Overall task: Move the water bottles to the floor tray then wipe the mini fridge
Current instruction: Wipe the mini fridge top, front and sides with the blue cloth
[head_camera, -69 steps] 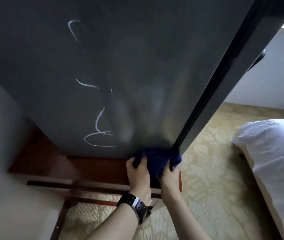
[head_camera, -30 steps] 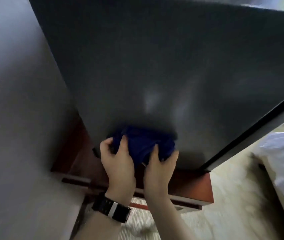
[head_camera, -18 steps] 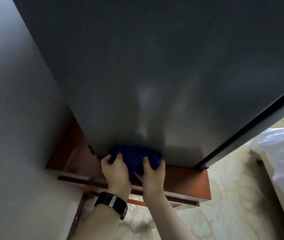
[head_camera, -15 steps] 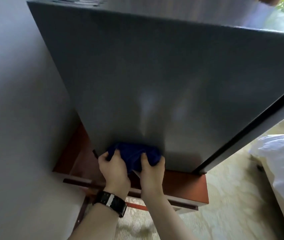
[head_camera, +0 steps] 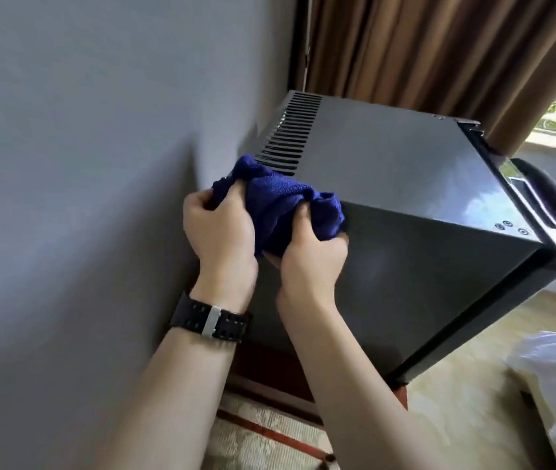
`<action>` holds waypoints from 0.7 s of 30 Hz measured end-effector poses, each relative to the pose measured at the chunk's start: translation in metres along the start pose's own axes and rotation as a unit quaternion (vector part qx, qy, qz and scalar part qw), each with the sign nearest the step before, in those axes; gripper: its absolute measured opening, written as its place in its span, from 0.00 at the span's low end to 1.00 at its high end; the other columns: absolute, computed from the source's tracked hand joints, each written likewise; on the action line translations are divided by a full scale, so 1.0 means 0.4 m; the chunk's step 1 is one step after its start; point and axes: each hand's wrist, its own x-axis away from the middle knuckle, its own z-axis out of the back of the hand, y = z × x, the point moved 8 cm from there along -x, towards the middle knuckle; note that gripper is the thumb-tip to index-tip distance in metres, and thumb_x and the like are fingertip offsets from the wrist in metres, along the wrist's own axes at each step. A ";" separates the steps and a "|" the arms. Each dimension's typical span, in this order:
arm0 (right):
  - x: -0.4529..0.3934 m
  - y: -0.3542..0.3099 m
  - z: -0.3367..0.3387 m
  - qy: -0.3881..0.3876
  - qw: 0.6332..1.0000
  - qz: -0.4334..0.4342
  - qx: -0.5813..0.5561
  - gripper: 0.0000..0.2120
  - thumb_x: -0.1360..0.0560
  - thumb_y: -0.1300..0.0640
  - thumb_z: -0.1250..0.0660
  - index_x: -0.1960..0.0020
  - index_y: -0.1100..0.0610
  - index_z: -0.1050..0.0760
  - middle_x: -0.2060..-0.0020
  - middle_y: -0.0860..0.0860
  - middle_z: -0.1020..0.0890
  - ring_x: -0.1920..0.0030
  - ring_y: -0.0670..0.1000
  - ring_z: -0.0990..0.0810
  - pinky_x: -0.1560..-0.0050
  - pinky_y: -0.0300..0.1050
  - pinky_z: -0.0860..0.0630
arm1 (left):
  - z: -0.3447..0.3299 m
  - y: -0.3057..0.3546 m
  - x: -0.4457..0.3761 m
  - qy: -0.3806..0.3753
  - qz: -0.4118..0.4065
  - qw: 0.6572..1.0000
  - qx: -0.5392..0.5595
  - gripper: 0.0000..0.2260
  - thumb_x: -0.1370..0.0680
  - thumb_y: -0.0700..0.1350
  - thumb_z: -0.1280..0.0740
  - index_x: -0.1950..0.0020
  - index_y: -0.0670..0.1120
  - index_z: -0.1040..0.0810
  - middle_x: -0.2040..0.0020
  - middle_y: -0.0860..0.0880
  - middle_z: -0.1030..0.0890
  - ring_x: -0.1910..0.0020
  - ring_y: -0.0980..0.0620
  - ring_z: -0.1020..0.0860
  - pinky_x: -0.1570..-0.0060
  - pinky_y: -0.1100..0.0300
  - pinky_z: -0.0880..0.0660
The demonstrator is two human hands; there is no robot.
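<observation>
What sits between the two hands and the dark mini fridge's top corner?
In the head view, a bunched blue cloth lies between both hands and the dark grey mini fridge.

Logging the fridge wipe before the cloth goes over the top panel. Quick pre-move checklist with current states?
1. Blue cloth gripped: ok, left hand and right hand both hold it bunched.
2. Cloth on the mini fridge: ok, it sits at the top left corner, over the edge.
3. Top panel free of objects: ok, only the vent slots show there.
4. Door shut: ok as far as seen, handle flush along the right edge.
5. Water bottles on the floor tray: cannot tell, neither is in view.
6. Room beside the wall: cannot tell, left hand sits close to it.
</observation>
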 end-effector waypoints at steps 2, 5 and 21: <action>0.006 -0.025 -0.030 -0.016 1.000 0.007 0.005 0.16 0.26 0.51 0.27 0.43 0.55 0.25 0.50 0.51 0.15 0.50 0.52 0.15 0.53 0.60 0.16 | -0.018 0.036 -0.015 -0.025 -0.006 1.000 0.015 0.19 0.31 0.42 0.27 0.44 0.35 0.23 0.51 0.40 0.17 0.55 0.42 0.15 0.60 0.52 0.18; -0.002 0.013 -0.026 -0.016 1.000 0.003 -0.010 0.16 0.26 0.51 0.26 0.43 0.57 0.23 0.51 0.52 0.14 0.52 0.51 0.14 0.54 0.60 0.16 | 0.007 0.019 -0.034 -0.011 -0.021 1.000 0.019 0.16 0.30 0.42 0.28 0.45 0.36 0.22 0.51 0.39 0.16 0.57 0.44 0.16 0.60 0.53 0.19; -0.137 0.805 0.447 0.092 0.967 -0.233 -0.039 0.18 0.21 0.59 0.33 0.32 0.55 0.28 0.39 0.56 0.18 0.43 0.56 0.17 0.51 0.52 0.17 | 0.403 -0.802 -0.092 0.046 0.201 0.974 -0.090 0.11 0.20 0.45 0.41 0.37 0.53 0.32 0.39 0.46 0.24 0.44 0.49 0.23 0.51 0.57 0.24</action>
